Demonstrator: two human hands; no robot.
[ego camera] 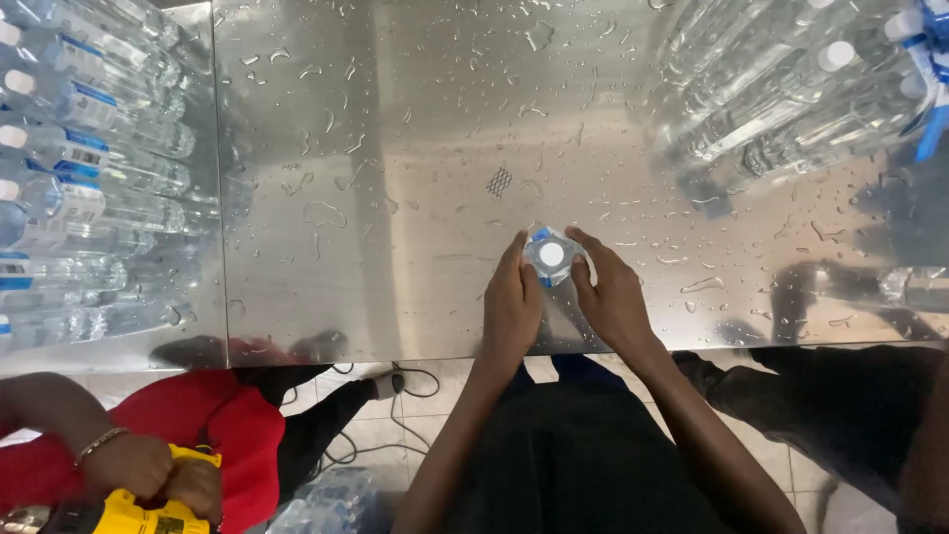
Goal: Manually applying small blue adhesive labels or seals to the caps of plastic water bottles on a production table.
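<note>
Spanning nearly the whole upper part of the frame, a wet steel tabletop (pixel 395 148) is shining with scattered water drops. Clear plastic bottles with white caps and blue labels are lying in a row (pixel 69 178) along the left edge of the frame, and another heap of bottles (pixel 791 89) is filling the upper right corner. At the lower left, a co-worker in a red top (pixel 227 425) is gripping a yellow power drill (pixel 138 514) with both hands. Just right of centre, near the tabletop's near edge, a small water bottle (pixel 552 255) is standing upright, seen from above so its white cap is facing the camera. The left hand (pixel 511 307) is pressing against the bottle's left side and the right hand (pixel 613 297) against its right, each grip curling around and pinching the bottle between them. A small mesh-patterned mark (pixel 499 181) is sitting on the steel just above the hands.
</note>
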